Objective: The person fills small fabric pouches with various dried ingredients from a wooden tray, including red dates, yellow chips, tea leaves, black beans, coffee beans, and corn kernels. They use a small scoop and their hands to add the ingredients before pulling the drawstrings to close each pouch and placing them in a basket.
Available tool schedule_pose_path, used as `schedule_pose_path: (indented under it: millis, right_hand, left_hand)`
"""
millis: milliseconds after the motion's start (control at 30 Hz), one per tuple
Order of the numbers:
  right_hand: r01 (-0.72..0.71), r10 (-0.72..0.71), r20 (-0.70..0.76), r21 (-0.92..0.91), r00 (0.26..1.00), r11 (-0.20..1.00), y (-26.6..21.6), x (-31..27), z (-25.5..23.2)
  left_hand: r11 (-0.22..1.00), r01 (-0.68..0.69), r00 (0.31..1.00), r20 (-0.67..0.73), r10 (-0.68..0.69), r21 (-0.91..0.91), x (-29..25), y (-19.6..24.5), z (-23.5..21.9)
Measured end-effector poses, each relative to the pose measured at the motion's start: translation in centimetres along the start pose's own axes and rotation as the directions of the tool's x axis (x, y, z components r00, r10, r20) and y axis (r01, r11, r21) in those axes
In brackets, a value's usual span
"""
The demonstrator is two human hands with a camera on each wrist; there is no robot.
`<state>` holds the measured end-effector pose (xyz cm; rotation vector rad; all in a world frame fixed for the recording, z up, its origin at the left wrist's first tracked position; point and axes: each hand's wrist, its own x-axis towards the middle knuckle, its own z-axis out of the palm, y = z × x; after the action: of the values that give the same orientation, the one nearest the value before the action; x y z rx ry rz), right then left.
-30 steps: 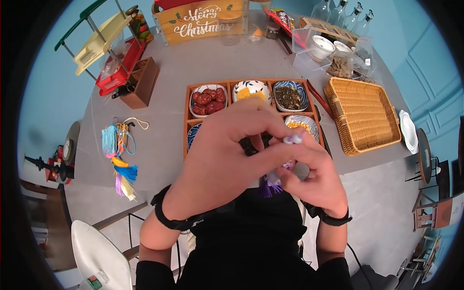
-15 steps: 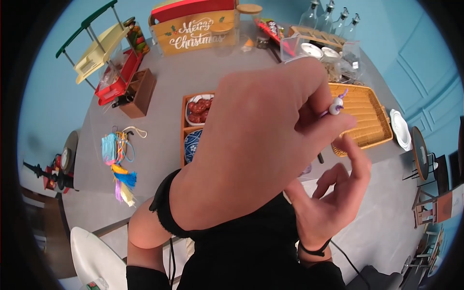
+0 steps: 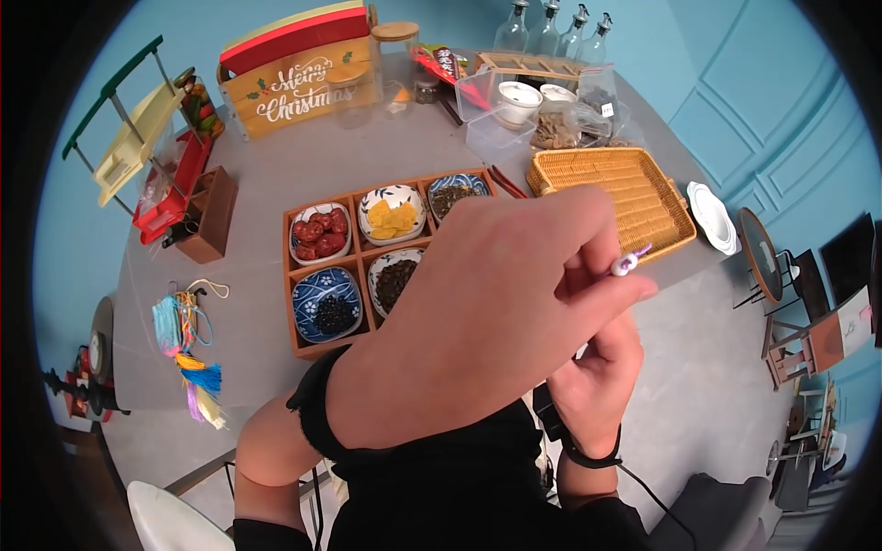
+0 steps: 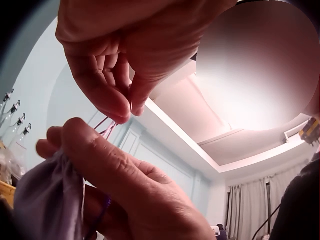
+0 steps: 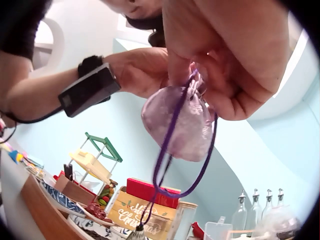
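Observation:
My left hand (image 3: pixel 496 294) pinches the thin pink-purple cords (image 4: pixel 107 130) of a small drawstring pouch between thumb and finger. A white bead with purple marks (image 3: pixel 625 264) shows at its fingertips in the head view. Below it, my right hand (image 4: pixel 135 185) grips the gathered neck of the lavender satin pouch (image 5: pixel 177 122). A dark purple cord loop (image 5: pixel 202 172) hangs from the pouch, leading down to a tassel top at the lower edge of the right wrist view. In the head view the left hand hides the pouch and part of the right hand (image 3: pixel 597 395).
A wooden divided tray (image 3: pixel 361 267) holds patterned bowls of red dates, yellow pieces, and dark dried goods. A wicker basket (image 3: pixel 611 197) stands to the right. Pouches with colourful tassels (image 3: pixel 188 349) lie at left. Behind are a Christmas box (image 3: pixel 303 92) and glass bottles (image 3: pixel 542 37).
The hands were close together, then the left rose and the right came away with fingers spread. Now the right is back under the left, gripping the pouch. The head view has turned right.

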<state>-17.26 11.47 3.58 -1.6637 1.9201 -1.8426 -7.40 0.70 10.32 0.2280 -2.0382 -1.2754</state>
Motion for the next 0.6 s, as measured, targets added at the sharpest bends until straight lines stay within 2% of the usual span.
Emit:
schedule_pose_path:
  millis: [67,133,167,233,267,300,367,400,467,600]
  right_hand:
    - [-0.01,0.01,0.042,-0.01,0.999,1.0,0.3,-0.4,-0.2]
    - [-0.011,0.014,0.093,-0.033,0.996,0.999,-0.2,-0.4,-0.1]
    - [-0.014,0.018,0.087,-0.043,0.996,0.999,-0.1,-0.4,0.1]
    - [-0.035,0.031,0.086,0.044,0.996,0.998,0.1,-0.7,0.3]
    - [-0.009,0.014,0.106,-0.042,0.994,0.999,0.3,-0.1,0.0]
    - [-0.008,0.012,0.102,-0.046,0.995,0.999,0.8,0.2,-0.6]
    - [-0.167,0.174,0.053,-0.115,0.983,0.979,2.2,0.8,-2.2]
    - [-0.265,0.27,0.037,-0.11,0.962,0.958,1.8,1.1,-3.2]
    - [-0.262,0.276,0.038,-0.212,0.961,0.941,2.8,1.6,-5.6]
    - [-0.194,0.228,0.031,-0.427,0.973,0.883,4.2,3.2,-9.2]
  left_hand:
    - [0.998,0.018,1.0,0.024,-0.016,-0.067,0.0,-0.1,0.1]
    - [0.979,0.188,0.98,-0.054,-0.193,-0.081,-0.2,-0.1,-0.1]
    - [0.979,0.185,0.981,-0.044,-0.189,-0.087,0.0,-0.3,-0.2]
    - [0.938,0.333,0.934,-0.099,-0.342,-0.1,0.5,-0.8,-0.4]
    - [0.929,0.345,0.934,-0.046,-0.354,-0.132,0.7,-1.7,-0.5]
    - [0.93,0.342,0.936,-0.042,-0.35,-0.133,0.6,-2.1,-0.7]
    - [0.921,0.363,0.932,0.043,-0.361,-0.139,0.5,-2.7,-1.8]
    - [0.927,0.375,0.927,0.018,-0.375,-0.011,-0.1,-2.4,-2.9]
    - [0.926,0.358,0.926,-0.081,-0.369,-0.119,-2.3,-3.4,-5.0]
    - [0.889,0.446,0.876,-0.154,-0.458,-0.106,-7.9,-5.5,-10.5]
